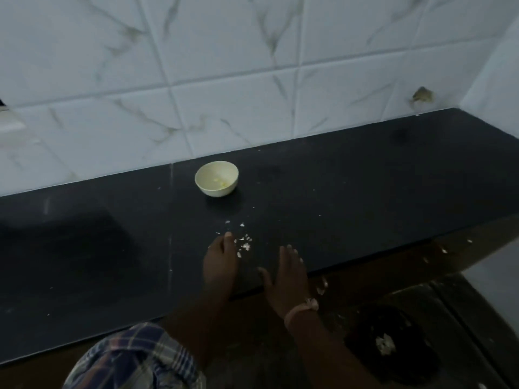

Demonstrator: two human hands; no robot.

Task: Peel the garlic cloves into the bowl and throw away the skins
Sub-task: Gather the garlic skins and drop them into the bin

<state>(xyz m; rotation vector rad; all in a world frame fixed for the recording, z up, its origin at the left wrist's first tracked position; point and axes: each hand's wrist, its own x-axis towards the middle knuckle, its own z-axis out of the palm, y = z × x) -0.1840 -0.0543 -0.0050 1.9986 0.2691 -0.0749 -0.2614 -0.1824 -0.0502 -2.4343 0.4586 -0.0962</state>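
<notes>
Black counter (365, 192); marbled wall tiles (224, 66)

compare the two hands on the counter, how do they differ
The left hand lies right beside the garlic skin bits, fingertips among them; the right hand sits nearer the counter edge, apart from that cluster. The right wrist wears a band; the left wrist is bare, with a plaid sleeve further back. Both lie flat with straight fingers on the black counter, holding nothing.
</notes>
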